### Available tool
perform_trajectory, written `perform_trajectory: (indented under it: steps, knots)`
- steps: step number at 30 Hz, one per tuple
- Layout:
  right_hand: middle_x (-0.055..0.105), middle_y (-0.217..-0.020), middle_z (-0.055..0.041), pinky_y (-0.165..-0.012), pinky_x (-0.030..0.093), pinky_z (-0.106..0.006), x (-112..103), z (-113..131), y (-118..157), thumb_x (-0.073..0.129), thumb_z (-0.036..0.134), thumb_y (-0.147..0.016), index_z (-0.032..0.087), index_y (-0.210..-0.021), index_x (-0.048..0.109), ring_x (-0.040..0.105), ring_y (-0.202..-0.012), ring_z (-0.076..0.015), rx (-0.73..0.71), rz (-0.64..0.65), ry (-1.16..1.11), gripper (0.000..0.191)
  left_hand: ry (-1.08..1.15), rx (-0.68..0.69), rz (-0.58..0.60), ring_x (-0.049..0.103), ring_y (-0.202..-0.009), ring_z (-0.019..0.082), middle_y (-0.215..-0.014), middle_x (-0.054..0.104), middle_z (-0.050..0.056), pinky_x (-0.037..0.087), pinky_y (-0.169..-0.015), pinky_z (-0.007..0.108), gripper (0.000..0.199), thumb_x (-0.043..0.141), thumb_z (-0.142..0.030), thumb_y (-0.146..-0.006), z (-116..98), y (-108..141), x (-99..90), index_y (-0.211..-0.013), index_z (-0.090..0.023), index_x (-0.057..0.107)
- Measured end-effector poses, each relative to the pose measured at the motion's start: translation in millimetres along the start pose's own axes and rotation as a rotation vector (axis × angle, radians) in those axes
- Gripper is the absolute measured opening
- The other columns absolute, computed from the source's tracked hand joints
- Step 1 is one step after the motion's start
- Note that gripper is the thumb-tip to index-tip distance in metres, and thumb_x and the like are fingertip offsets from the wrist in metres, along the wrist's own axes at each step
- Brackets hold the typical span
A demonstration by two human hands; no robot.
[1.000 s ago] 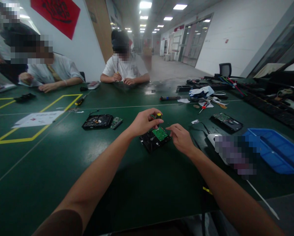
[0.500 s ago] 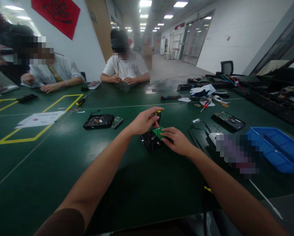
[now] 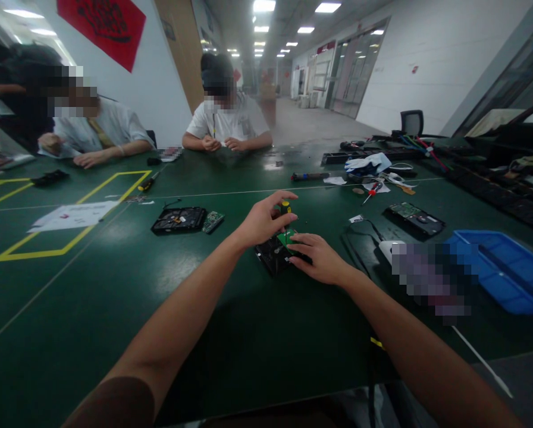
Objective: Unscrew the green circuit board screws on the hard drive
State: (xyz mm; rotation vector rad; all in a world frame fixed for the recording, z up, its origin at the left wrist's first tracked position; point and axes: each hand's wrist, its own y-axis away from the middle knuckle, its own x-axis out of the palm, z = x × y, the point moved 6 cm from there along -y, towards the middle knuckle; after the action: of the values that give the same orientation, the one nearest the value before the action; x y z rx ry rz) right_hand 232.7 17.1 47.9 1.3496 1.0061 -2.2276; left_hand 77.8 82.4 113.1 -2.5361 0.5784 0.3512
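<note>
My left hand (image 3: pixel 265 222) is closed around the yellow-and-black handle of a screwdriver (image 3: pixel 286 207). The tool stands upright, its shaft pointing down at a green circuit board (image 3: pixel 285 238). That board lies on a black hard drive (image 3: pixel 270 255) on the table in front of me. From the right side, my right hand (image 3: pixel 320 259) grips the drive, fingers over the board and thumb at the near edge. My fingers hide the drive's right part, and the screwdriver's tip is too small to make out.
On the green table (image 3: pixel 248 345), another drive (image 3: pixel 178 220) and a loose circuit board (image 3: pixel 213 222) lie to the left. At right are a third drive (image 3: pixel 413 219), a blue tray (image 3: pixel 511 267) and a red screwdriver (image 3: pixel 373 190). Two people sit across; cables run near my right arm.
The fingers of my left hand have shifted around the screwdriver handle, with the thumb now farther right. My right thumb has moved down along the drive's edge. The drive stays in place.
</note>
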Motion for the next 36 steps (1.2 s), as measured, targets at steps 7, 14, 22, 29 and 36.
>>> perform_trajectory:
  steps: [7, 14, 22, 29, 36]
  knots:
    - [0.066, -0.139, -0.0125, -0.112, 0.045, -0.058, 2.1, -1.1, 0.4, 0.064, 0.041, -0.098, 0.024, -0.128, 0.072, 0.060, -0.131, -0.0316, 0.005, 0.010, -0.002, 0.035, 0.020, 0.015, 0.091, 0.066, -0.067, 0.009, -0.113, 0.067, 0.009, 0.058, -0.063, 0.024, 0.041, 0.058, -0.029, -0.100, -3.2, -0.4, -2.5, -0.140, -0.021, 0.059]
    - [0.066, -0.139, -0.0129, -0.112, 0.044, -0.058, 3.8, -1.3, 1.2, 0.064, 0.042, -0.098, 0.023, -0.127, 0.072, 0.059, -0.132, -0.0315, 0.009, 0.005, -0.003, 0.035, -0.023, 0.001, 0.071, 0.066, -0.063, 0.011, -0.085, 0.067, 0.002, 0.057, -0.062, 0.024, 0.043, 0.060, -0.027, -0.099, -1.1, -0.8, -3.6, -0.142, -0.020, 0.055]
    - [0.066, -0.139, -0.0118, -0.110, 0.046, -0.057, 3.6, -0.5, 1.0, 0.063, 0.040, -0.099, 0.025, -0.129, 0.070, 0.059, -0.131, -0.0311, 0.010, 0.006, -0.002, 0.034, -0.082, 0.050, 0.050, 0.065, -0.065, 0.008, -0.114, 0.067, 0.009, 0.056, -0.061, 0.023, 0.042, 0.061, -0.027, -0.098, -6.5, 0.9, -0.3, -0.140, -0.023, 0.060]
    - [0.067, -0.137, -0.0129, -0.107, 0.048, -0.058, 1.7, 0.6, 0.6, 0.062, 0.034, -0.099, 0.024, -0.126, 0.072, 0.061, -0.129, -0.0311, 0.011, 0.000, -0.005, 0.030, 0.010, 0.020, 0.140, 0.067, -0.070, 0.009, -0.122, 0.066, 0.010, 0.059, -0.068, 0.025, 0.051, 0.053, -0.019, -0.100, -4.1, 1.3, 0.0, -0.151, -0.025, 0.049]
    - [0.066, -0.138, -0.0122, -0.109, 0.048, -0.057, 2.8, 0.6, -0.1, 0.061, 0.035, -0.100, 0.023, -0.126, 0.071, 0.060, -0.131, -0.0305, 0.007, 0.014, 0.004, 0.030, -0.051, 0.030, 0.089, 0.067, -0.065, 0.010, -0.105, 0.069, 0.006, 0.058, -0.062, 0.024, 0.045, 0.068, -0.027, -0.094, -4.0, 0.5, 0.9, -0.137, -0.023, 0.059]
